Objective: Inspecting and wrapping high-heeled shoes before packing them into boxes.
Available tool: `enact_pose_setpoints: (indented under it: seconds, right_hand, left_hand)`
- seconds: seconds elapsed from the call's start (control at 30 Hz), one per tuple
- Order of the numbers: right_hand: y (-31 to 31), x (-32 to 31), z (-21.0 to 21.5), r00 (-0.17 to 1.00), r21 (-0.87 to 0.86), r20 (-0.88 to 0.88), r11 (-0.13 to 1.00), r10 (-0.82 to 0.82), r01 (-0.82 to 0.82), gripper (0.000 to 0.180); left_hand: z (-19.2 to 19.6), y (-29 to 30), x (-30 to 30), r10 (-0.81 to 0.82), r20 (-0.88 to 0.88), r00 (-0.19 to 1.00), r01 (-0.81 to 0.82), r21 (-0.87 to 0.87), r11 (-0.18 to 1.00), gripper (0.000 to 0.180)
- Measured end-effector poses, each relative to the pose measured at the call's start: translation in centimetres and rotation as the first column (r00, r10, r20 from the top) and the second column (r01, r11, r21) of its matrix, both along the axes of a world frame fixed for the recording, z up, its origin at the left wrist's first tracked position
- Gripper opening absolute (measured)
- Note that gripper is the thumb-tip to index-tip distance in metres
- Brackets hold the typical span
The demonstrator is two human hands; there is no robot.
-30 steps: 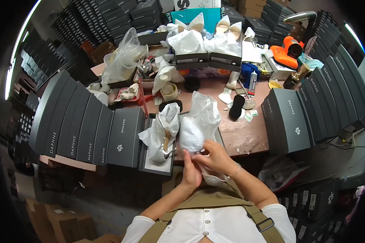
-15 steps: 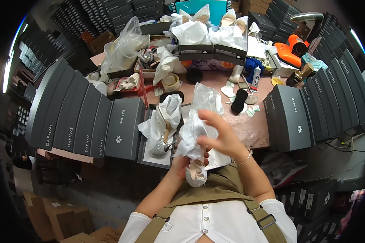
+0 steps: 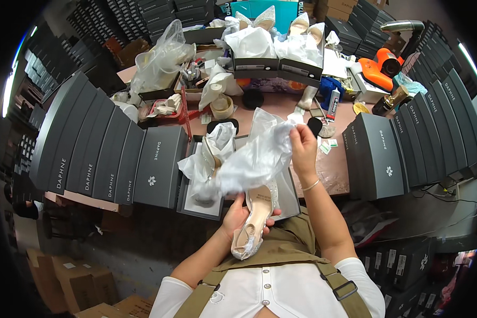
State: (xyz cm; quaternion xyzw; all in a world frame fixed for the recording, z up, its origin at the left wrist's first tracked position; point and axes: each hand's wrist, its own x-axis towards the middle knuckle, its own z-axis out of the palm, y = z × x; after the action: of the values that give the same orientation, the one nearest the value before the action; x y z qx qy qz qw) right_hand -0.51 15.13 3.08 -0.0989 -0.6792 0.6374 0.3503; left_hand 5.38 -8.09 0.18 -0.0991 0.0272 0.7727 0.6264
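My left hand [image 3: 237, 215] grips a pale sparkly high-heeled shoe [image 3: 254, 218] close to my chest, sole side toward me. My right hand [image 3: 303, 149] pinches a sheet of white tissue paper [image 3: 254, 156] and holds it up above the shoe, partly draped over the shoe's toe. Below them on the table edge lies an open dark shoe box [image 3: 188, 204] with a second shoe wrapped in white tissue [image 3: 209, 159] inside.
Rows of dark grey shoe boxes stand on the left [image 3: 95, 153] and right [image 3: 379, 156]. At the back are open boxes with wrapped shoes [image 3: 278, 45], a clear plastic bag [image 3: 161, 55], tape rolls, an orange device [image 3: 381, 66] and cardboard cartons [image 3: 69, 270] on the floor.
The wrapped bundle came off the table toward my chest. My right hand has peeled the tissue upward, and the shoe is now exposed in my left hand.
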Motion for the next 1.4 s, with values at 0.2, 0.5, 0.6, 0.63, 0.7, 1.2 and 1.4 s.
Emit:
enact_pose_setpoints:
  seconds: [0.2,0.5,0.6,0.63,0.7,1.2,1.4]
  right_hand:
    - [0.4,-3.1,1.7,0.986,0.893,0.166,0.422,0.015,-0.156,0.006]
    - [-4.8,2.8,-14.9,0.726,0.681,0.673,0.265,0.143,-0.683,0.018]
    - [-5.2,4.7,-5.9,0.728,0.687,0.678,0.264,0.105,-0.677,0.021]
    - [-5.2,5.9,-3.0,0.772,0.715,0.63,0.326,0.082,-0.618,0.023]
    - [-5.7,8.1,3.0,0.738,0.455,0.549,0.601,0.392,-0.657,0.033]
    - [-11.8,5.5,0.6,0.751,0.58,0.457,0.48,0.477,-0.658,0.045]
    - [-11.2,7.9,1.1,0.743,0.555,0.415,0.501,0.525,-0.664,0.043]
  left_hand:
    - [1.8,-1.7,-0.1,0.067,-0.193,0.979,-0.085,-0.089,0.992,0.085]
    - [3.0,-1.7,-1.3,0.216,-0.426,0.879,-0.33,-0.216,0.919,0.083]
    - [2.4,-1.7,-1.9,0.245,-0.479,0.843,-0.404,-0.262,0.877,0.082]
    - [2.0,-1.7,-1.8,0.267,-0.489,0.831,-0.438,-0.277,0.855,0.081]
    - [0.7,-2.0,-1.9,0.305,-0.496,0.813,-0.46,-0.226,0.859,0.08]
    - [0.9,0.9,2.9,0.464,-0.6,0.652,-0.725,-0.314,0.613,0.071]
    - [3.2,-1.3,-0.8,0.421,-0.585,0.693,-0.666,-0.297,0.684,0.067]
